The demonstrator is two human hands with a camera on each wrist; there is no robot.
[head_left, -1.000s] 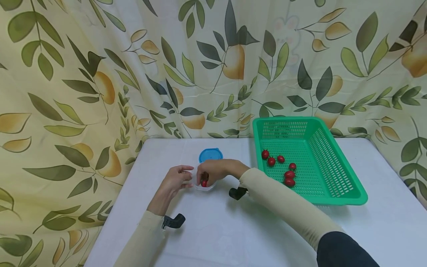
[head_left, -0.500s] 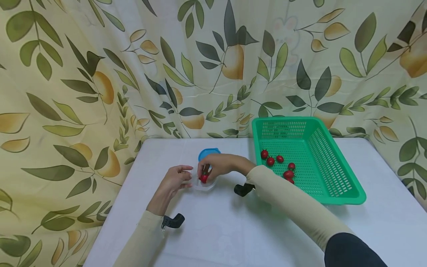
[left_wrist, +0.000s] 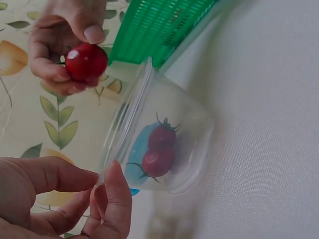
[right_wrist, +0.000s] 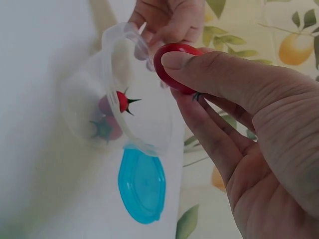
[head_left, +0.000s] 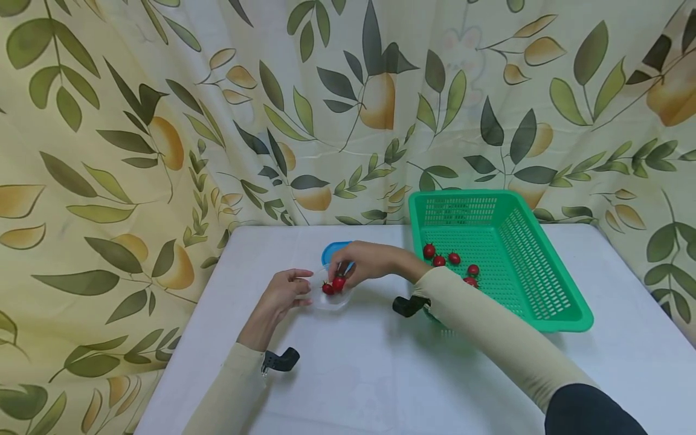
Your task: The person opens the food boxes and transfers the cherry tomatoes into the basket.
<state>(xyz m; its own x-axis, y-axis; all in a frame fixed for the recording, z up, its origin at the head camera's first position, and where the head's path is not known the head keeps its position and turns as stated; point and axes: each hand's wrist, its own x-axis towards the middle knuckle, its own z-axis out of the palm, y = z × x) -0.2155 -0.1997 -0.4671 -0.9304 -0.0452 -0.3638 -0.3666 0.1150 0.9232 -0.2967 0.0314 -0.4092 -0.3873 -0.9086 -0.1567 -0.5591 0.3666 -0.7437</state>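
Observation:
My left hand [head_left: 285, 294] pinches the rim of a small clear plastic container [left_wrist: 192, 144] between thumb and fingers. Two cherry tomatoes [left_wrist: 158, 162] with green stems lie inside it, seen through its wall in the left wrist view. At the container's mouth, my right hand [head_left: 361, 266] holds another cherry tomato [right_wrist: 172, 67] between thumb and fingertips. In the left wrist view this held tomato [left_wrist: 85, 62] is apart from the rim. A blue lid [right_wrist: 142, 186] lies on the table just behind the container, partly covered by my right hand in the head view.
At the right stands a green perforated basket [head_left: 560, 284] with several cherry tomatoes [head_left: 454, 258] on its left side; my right forearm crosses its near left corner. A white cloth covers the table [head_left: 348, 374]. Behind hangs a leaf-patterned curtain [head_left: 244, 151].
My right hand has drawn back from inside the container, up and to the right, with a tomato in its fingers. A tomato in the container has come into view. My left hand stays in place.

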